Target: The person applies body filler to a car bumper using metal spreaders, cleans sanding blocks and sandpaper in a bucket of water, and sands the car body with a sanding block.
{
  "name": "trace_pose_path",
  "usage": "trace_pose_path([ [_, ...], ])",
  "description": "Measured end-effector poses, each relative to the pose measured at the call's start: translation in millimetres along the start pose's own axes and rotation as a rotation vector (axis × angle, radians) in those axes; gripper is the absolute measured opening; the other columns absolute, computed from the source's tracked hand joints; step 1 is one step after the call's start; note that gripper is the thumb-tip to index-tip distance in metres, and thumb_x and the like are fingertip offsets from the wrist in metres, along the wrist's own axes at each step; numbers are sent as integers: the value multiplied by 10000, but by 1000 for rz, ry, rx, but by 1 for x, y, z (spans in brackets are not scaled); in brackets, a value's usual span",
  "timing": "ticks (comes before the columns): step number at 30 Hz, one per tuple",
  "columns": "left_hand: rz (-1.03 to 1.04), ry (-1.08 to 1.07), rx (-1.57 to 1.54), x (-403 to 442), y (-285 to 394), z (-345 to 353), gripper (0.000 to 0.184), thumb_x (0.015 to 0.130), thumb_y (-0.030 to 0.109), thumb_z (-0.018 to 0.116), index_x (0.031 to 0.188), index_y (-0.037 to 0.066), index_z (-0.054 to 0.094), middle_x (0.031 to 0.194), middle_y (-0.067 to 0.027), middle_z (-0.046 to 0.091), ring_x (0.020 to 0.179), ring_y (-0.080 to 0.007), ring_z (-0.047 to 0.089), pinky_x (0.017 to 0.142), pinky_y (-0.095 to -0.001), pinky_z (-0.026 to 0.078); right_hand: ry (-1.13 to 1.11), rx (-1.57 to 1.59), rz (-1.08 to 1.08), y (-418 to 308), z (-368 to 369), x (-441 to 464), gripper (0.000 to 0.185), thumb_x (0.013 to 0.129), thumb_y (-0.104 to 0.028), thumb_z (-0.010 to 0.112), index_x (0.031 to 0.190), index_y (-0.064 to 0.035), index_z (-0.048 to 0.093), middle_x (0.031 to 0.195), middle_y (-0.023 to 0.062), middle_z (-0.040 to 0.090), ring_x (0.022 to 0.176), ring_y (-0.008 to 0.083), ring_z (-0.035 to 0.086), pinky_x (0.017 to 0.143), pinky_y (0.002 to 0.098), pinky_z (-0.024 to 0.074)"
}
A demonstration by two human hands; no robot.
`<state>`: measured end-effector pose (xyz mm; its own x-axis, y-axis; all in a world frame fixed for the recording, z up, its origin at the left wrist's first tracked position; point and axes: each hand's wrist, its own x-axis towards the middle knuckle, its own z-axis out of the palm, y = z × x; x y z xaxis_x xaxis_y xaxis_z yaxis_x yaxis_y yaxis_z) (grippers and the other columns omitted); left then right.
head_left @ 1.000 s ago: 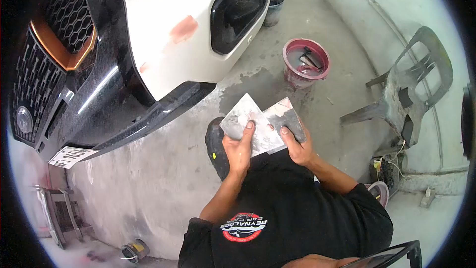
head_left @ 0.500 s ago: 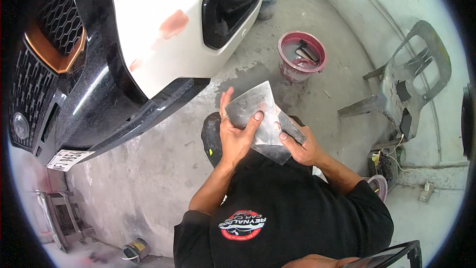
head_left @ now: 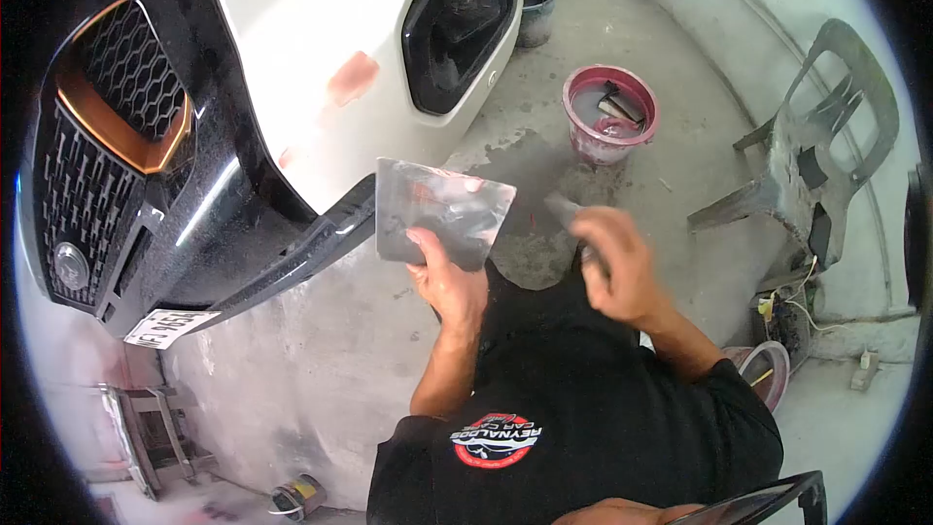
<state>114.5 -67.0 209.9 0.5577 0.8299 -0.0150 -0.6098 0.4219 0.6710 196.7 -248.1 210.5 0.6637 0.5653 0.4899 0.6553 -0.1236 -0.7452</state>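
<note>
My left hand (head_left: 450, 282) grips a thin, smeared grey sheet (head_left: 437, 219), its thumb on the near face and the sheet raised before the bumper. To the right, apart from the sheet, my right hand (head_left: 619, 267) is blurred, its fingers closed round a small grey flat piece (head_left: 562, 209) that sticks out at the upper left. The white bumper (head_left: 311, 10) has a reddish patch (head_left: 352, 78) and a fainter one lower down. What the piece in my right hand is made of cannot be made out.
A red bucket (head_left: 610, 148) of cloudy water with dark items stands ahead. Behind the bumper is a dark bucket (head_left: 535, 24). A worn plastic chair (head_left: 826, 151) stands at the right, and a can (head_left: 296, 498) lies at the lower left.
My hands have moved apart. The sheet in my left hand has shifted left and turned, while my right hand has come away with the small piece. The view has shifted slightly.
</note>
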Motion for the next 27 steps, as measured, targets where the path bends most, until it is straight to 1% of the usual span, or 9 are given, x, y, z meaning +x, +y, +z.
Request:
trace_pose_path([
  [1,39,-1,-15,-3,0,4,393,992,301,537,1293,69,437,1298,-107,490,1147,-215,510,959,-426,443,-36,-265,-322,-9,4,2,433,654,-15,641,1083,-74,664,1150,70,627,995,272,604,842,390,493],
  [3,105,-39,53,-4,-6,3,397,1001,317,515,1295,60,444,1294,-111,493,1139,-231,510,965,-444,433,-22,-281,-488,-26,15,2,488,617,-85,673,1105,-88,669,1155,76,626,959,280,587,774,389,467],
  [5,367,-46,583,-5,-9,1,452,1002,353,497,1327,45,432,1322,-121,487,1171,-257,498,982,-466,419,-27,-417,-512,-22,31,-4,498,647,-186,652,1141,-132,670,1223,12,592,1001,219,549,834,366,443],
  [6,369,-53,587,-7,-6,6,452,1002,353,497,1327,45,432,1322,-121,487,1171,-257,498,982,-466,419,-19,-415,-510,-20,36,-5,498,647,-186,652,1141,-132,670,1223,12,592,1001,219,549,834,366,443],
  [8,209,-115,-50,-12,0,17,480,1002,358,493,1361,49,421,1366,-122,465,1202,-275,484,995,-481,409,-39,-429,-533,-17,42,-6,481,665,-198,652,1142,-136,670,1221,0,580,1008,204,530,832,355,427],
  [15,119,-123,-17,-24,3,13,460,985,351,524,1323,43,480,1352,-114,493,1204,-282,489,999,-487,406,25,-457,-547,-11,36,1,412,709,-217,650,1117,-169,683,1171,-43,586,1007,192,528,816,343,426],
  [18,64,-227,48,-25,3,9,512,1002,379,463,1374,33,396,1353,-125,478,1202,-273,500,1011,-462,423,53,-414,-583,-7,30,5,363,686,-151,754,1045,-168,707,1111,-44,624,968,191,561,789,336,427],
  [21,-41,-217,-39,-28,3,7,407,982,306,542,1280,30,518,1330,-108,517,1175,-255,514,981,-447,425,82,-394,-616,1,31,5,369,687,-161,758,1052,-167,703,1119,-41,619,966,194,560,785,344,424],
  [27,-50,-223,177,-44,-6,-3,401,1005,300,495,1311,42,473,1271,-106,553,1118,-243,556,954,-418,456,88,-439,-588,-6,24,18,377,708,-222,669,1082,-184,697,1149,-53,594,999,184,531,818,343,420],
])
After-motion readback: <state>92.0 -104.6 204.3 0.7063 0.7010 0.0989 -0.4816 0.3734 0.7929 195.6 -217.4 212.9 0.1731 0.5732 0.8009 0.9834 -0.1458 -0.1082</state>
